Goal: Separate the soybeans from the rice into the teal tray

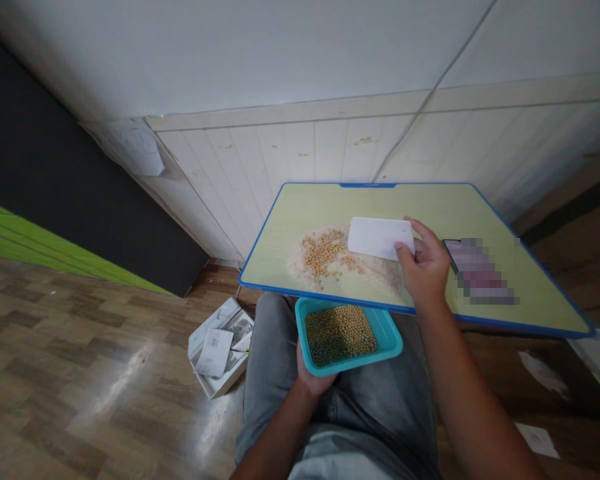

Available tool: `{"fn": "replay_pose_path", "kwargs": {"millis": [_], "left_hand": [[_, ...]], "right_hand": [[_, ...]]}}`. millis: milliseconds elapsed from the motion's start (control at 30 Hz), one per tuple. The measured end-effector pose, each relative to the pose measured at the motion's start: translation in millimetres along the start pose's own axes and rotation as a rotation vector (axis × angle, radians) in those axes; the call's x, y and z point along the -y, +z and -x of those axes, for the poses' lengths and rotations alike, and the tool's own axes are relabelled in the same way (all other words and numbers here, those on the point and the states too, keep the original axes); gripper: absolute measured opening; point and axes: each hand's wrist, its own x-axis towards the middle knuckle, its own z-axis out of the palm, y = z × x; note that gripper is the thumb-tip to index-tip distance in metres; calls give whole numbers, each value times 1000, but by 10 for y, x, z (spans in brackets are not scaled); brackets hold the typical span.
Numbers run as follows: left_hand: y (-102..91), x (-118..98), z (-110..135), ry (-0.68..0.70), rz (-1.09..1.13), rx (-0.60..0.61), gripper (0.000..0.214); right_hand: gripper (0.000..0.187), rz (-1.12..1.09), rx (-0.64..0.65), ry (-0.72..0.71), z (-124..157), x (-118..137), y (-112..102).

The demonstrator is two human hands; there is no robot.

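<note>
My right hand (427,267) grips a white flat card-like scraper (380,237) by its right end, held over a small green table with a blue rim (330,294). Left of the scraper lies a spread of white grains mixed with yellow beans (325,257) on the table top. My left hand (313,379) holds a teal tray (390,333) from below, just under the table's near edge above my lap. The tray is filled with yellow beans (340,333).
A phone (475,270) lies on the table right of my right hand. An open white cardboard box (220,347) with papers sits on the wooden floor to the left. A white panelled wall stands behind the table. Paper scraps lie on the floor at right.
</note>
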Motion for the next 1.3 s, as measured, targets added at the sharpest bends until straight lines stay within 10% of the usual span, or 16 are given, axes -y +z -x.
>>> {"fn": "replay_pose_path", "kwargs": {"millis": [733,1033,1300], "left_hand": [[-24,6,-11,22,-21,47,53],[27,-21,12,18,-40,31,62],[1,6,-8,33,-27,117,55]], "right_hand": [[50,-45,119,47,49,54,-51],[50,-8,-79,-31,15,64,-23],[48,-38,118,21,78,73,-57]]}}
